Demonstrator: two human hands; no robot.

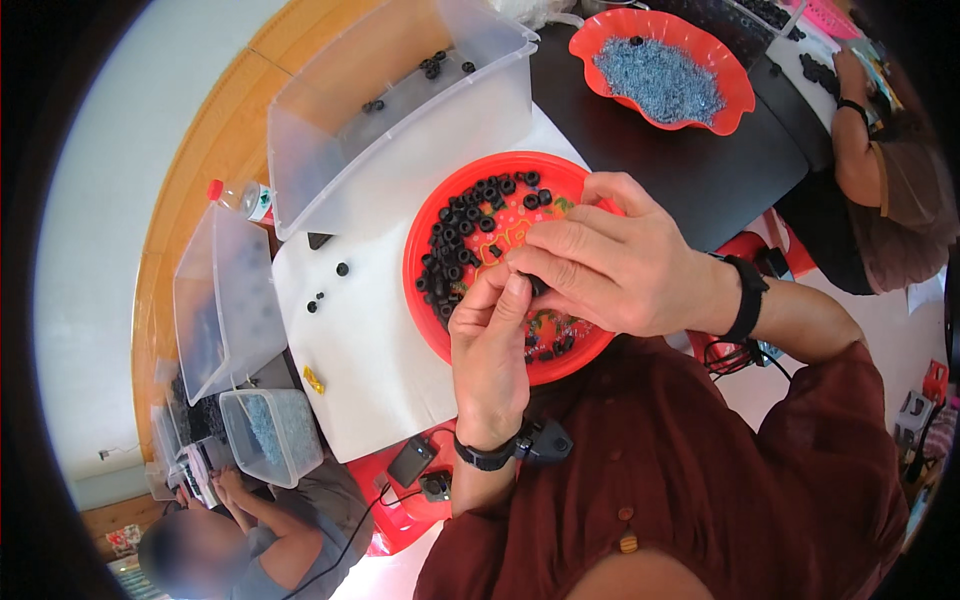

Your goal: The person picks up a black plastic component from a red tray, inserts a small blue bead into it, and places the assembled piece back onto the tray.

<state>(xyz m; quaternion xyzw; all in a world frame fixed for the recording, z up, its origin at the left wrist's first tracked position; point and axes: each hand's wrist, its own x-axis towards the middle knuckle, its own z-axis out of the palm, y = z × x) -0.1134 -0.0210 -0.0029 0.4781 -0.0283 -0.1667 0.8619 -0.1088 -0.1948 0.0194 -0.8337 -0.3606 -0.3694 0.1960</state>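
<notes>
My left hand [492, 350] and my right hand [640, 265] meet over a round red tray [418, 325]. Thumb and fingers of both are pinched together around a small black part [538, 285], mostly hidden by the fingers. Inside the tray, many black ring-shaped pieces [462, 222] are heaped along the left and far side. Smaller dark and clear bits [562, 345] lie near its front rim, partly behind my hands. A black band is strapped on each wrist.
Several loose black pieces [342, 269] and a yellow scrap [313, 380] lie on the white tabletop [370, 350]. A large clear bin [400, 170] stands beyond, a bottle [245, 200] beside it. At far right is a red scalloped bowl [735, 95] of bluish bits. Two people sit nearby.
</notes>
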